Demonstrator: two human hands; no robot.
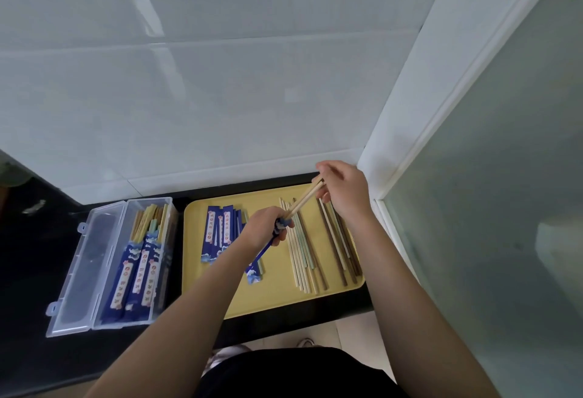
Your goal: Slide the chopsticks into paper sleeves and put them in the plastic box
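Both bare forearms reach out over the black countertop (38, 271) toward the flat yellow plastic tray (274, 296). The left hand (265, 228) sits low above the middle of the tray, knuckles up, its fingers curled tight round the upper end of a dark blue paper sleeve (257, 266) printed with white waves. The sleeve slants down and back toward the person, its lower end lying on or just above the tray; I cannot tell which. The right hand (342, 191) is held higher and farther out, near the white tiled wall (189, 97), wrist bent, thumb and fingertips pinching the far ends of a pair of pale wooden chopsticks (304, 198). The pair runs on a slant from that pinch down to the mouth of the sleeve at the left hand, where its tips meet the paper; how far they are in is hidden by the fingers.

On the tray, left of the hands, lies a small stack of empty blue sleeves (220, 227). To the right lie loose chopsticks (318, 246), pale, greenish and dark brown, roughly side by side.

Left of the tray, touching or just beside it, stands the clear plastic box (142, 258) with its hinged lid (82, 271) thrown open flat on the counter. Inside are several sleeved chopsticks (138, 274), their bare ends sticking out toward the wall.
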